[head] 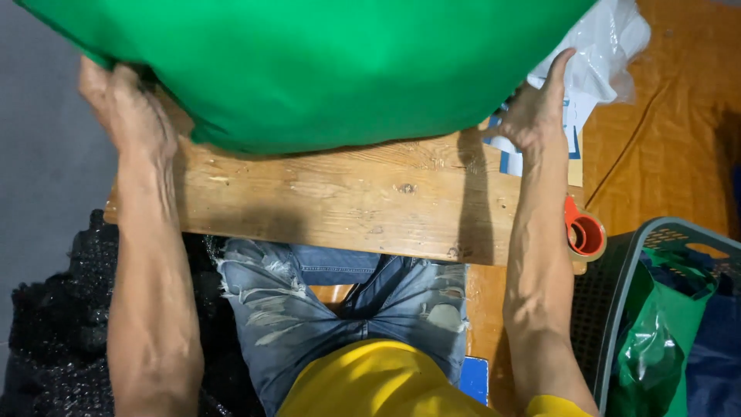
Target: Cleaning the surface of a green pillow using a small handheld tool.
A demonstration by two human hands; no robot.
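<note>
A big, puffy green cushion [324, 69] fills the top of the head view and rests on a wooden table [347, 201]. My left hand [127, 112] presses against its left side, fingers wrapped on the fabric. My right hand [536, 108] holds its right side with the thumb raised along the edge. Both arms reach forward over the table, one on each side of the cushion.
Clear plastic wrapping [606, 46] and printed paper lie at the table's right. A red tape dispenser [584, 232] sits at the right corner. A dark basket [664, 309] with green and blue bags stands at lower right. Black bubble wrap [54, 332] lies at lower left.
</note>
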